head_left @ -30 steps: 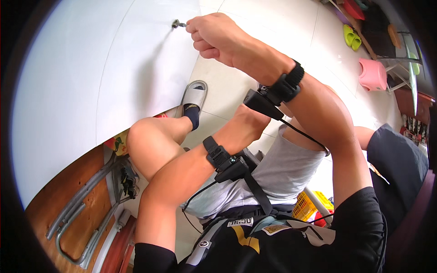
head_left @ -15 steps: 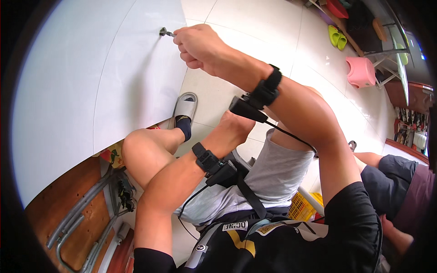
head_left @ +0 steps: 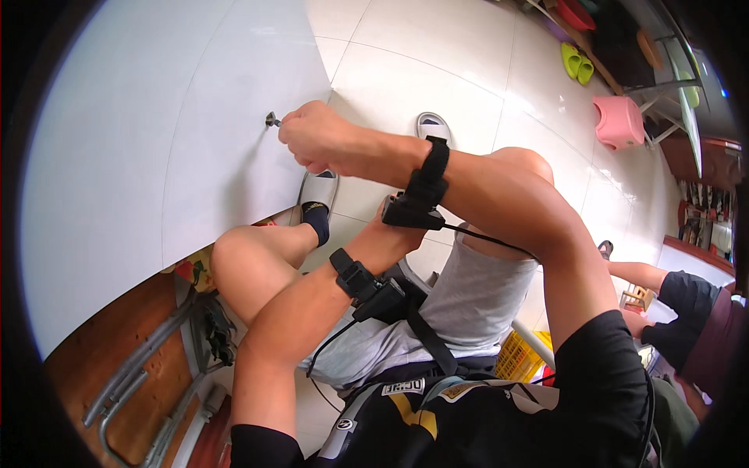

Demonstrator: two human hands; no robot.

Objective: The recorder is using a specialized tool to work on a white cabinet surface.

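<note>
My right hand (head_left: pixel 316 139) reaches across over the edge of a white tabletop (head_left: pixel 117 171), its fingers closed in a pinch. Out of the fingertips sticks a small thin metal piece with a dark, rounded end (head_left: pixel 271 119). Its exact kind is too small to make out. A soft shadow of hand and piece falls on the white surface. Nearer to me, above my lap, is my left hand (head_left: pixel 400 236), partly covered by the black device (head_left: pixel 413 212) strapped to my right wrist. The left fingers are hidden. Another black strapped device (head_left: pixel 367 287) sits on my left wrist.
Below the tabletop stand grey metal tube legs (head_left: pixel 136 363) beside a brown wooden board (head_left: pixel 109 320). A yellow plastic basket (head_left: pixel 519 356) is near my right side. Farther right are a pink stool (head_left: pixel 619 122), green clogs (head_left: pixel 577 64) and another person (head_left: pixel 683 312).
My right hand has come nearer to me and slightly left, still pinching the small metal piece. My left hand is now more covered. A slippered foot shows beyond my right forearm; the other person has shifted.
</note>
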